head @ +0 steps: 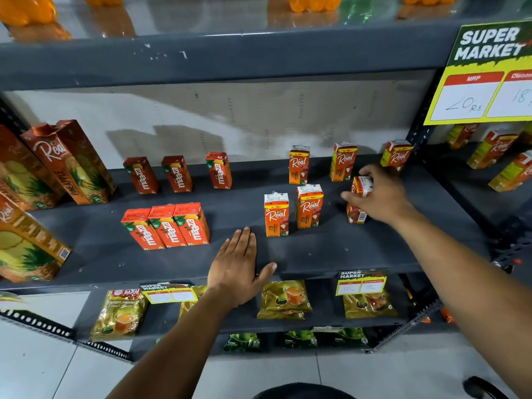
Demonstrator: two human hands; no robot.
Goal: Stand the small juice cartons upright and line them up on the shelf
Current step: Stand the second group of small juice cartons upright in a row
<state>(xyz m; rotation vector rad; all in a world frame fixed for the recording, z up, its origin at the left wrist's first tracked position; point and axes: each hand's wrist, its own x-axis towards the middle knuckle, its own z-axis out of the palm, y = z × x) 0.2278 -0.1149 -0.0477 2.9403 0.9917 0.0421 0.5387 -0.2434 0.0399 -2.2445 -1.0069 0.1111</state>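
Observation:
Small orange Real juice cartons stand upright on the dark grey shelf (316, 254): three in a back row (299, 165), (343, 162), (397, 156) and two in front (276, 214), (309, 207). My right hand (380, 197) is shut on another Real carton (358, 203), upright at the right end of the front row, its base touching the shelf. My left hand (239, 266) lies flat and open on the shelf's front edge, holding nothing. Red Maaza cartons stand in a spaced back row (177, 174) and a tight front group of three (167, 226).
Large Real pineapple cartons (69, 162) lean at the shelf's left end. A yellow price sign (489, 73) hangs at the upper right. Tea pouches (285, 298) lie on the shelf below, and orange bottles (26, 10) stand on the shelf above.

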